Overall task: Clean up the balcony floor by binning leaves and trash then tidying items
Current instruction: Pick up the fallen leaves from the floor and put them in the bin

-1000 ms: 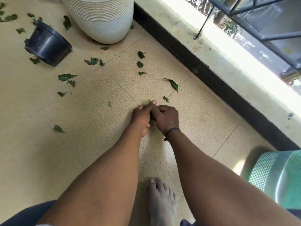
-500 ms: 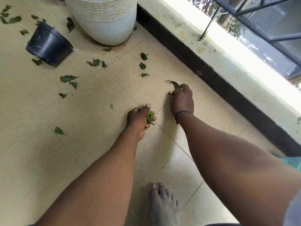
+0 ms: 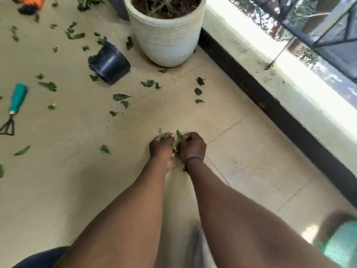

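Balcony floor [image 3: 241, 161], leaf-strewn: left hand [image 3: 161, 147] and right hand [image 3: 192, 147], fingers curled on leaves [image 3: 170, 136]; best consolidated into one fist before reaching onward.

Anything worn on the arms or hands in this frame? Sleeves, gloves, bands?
No gloves and no sleeves in view: both forearms are bare to the bottom of the frame. The left hand wears nothing visible. The right hand has a thin dark band around the wrist, with a small bit hanging on its inner side. No rings or watch can be seen.
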